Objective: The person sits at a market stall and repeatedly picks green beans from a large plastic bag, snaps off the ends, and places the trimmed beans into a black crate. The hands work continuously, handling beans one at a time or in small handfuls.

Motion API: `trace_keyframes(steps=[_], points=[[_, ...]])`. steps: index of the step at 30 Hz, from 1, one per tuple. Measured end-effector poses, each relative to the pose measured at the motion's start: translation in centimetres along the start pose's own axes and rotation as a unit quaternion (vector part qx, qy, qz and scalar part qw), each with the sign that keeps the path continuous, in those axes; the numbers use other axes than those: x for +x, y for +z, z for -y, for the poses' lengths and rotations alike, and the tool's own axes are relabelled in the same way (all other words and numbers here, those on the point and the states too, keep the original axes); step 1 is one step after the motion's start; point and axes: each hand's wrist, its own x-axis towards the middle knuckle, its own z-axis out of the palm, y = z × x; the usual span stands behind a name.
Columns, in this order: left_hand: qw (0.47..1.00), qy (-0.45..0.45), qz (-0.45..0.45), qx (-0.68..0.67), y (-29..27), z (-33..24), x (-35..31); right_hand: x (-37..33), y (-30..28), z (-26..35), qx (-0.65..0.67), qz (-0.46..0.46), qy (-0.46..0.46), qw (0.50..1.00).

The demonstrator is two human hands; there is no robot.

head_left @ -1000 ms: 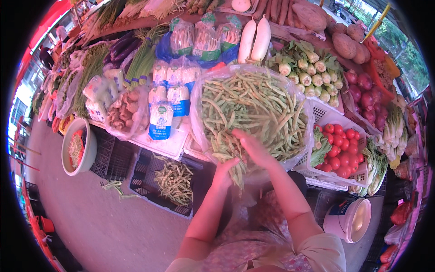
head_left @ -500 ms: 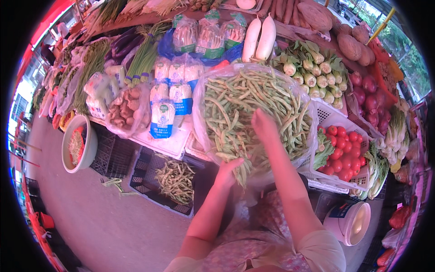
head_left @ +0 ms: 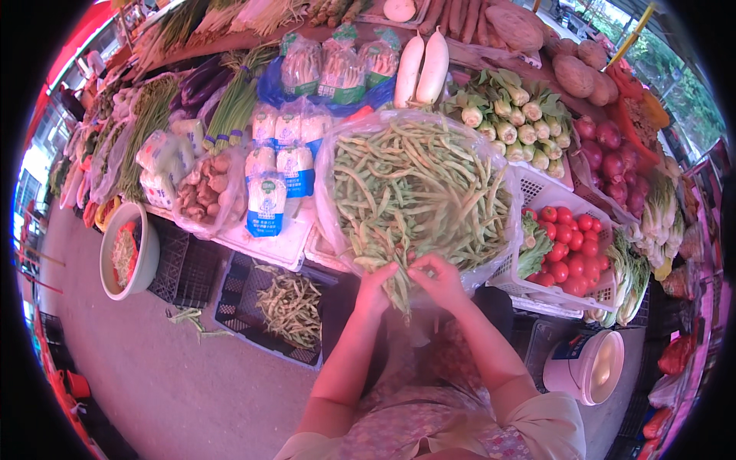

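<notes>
At the lower edge, the flowered clothing (head_left: 406,422) of the person is cut off by the frame. The left hand (head_left: 373,293) is closed on a small bunch of green beans (head_left: 399,291); its thumb lies against the bunch, and the other fingers are mostly hidden. The right hand (head_left: 443,285) is narrow, with the thumb and forefinger close together at the right side of the same bunch; I cannot tell whether a bean is pinched between them. This bunch hangs at the near edge of a large clear bag (head_left: 326,192), in which lies a heap of beans (head_left: 414,180). The right part of the heap looks hazy, so single beans are difficult to separate there.

On the floor at the left, a dark crate (head_left: 236,303) contains loose beans (head_left: 290,308); its right end is partly hidden. At the right stands a white bucket (head_left: 566,376), whose content I cannot make out.

Beside the bag, at its right, red tomatoes (head_left: 571,249) fill a white basket (head_left: 529,184). At its left, the front mushroom packs (head_left: 266,203) cover those behind, so the count is uncertain. Farther, 2 white radishes (head_left: 433,69) lie side by side. Farthest, the carrots (head_left: 460,19) are cut off by the top edge.
</notes>
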Motion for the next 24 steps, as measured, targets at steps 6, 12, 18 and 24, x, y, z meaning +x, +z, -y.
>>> trace_keyframes(steps=[6,12,18,24], points=[[1.000,0.012,0.012,0.007,-0.6,-0.6,0.4,0.8,-0.2,-0.5,0.000,0.083,0.062,0.995],[0.999,0.030,-0.024,0.000,-2.1,-1.9,-0.4,-0.3,0.0,-0.9,0.141,0.117,0.088,0.979],[0.986,0.147,0.007,-0.077,-4.8,-5.9,-3.5,-2.1,0.3,-1.7,0.019,0.033,0.035,0.999],[0.938,0.241,-0.212,-0.128,-17.0,-9.7,-6.9,0.9,-0.4,-1.1,-0.238,-0.029,-0.159,0.958]])
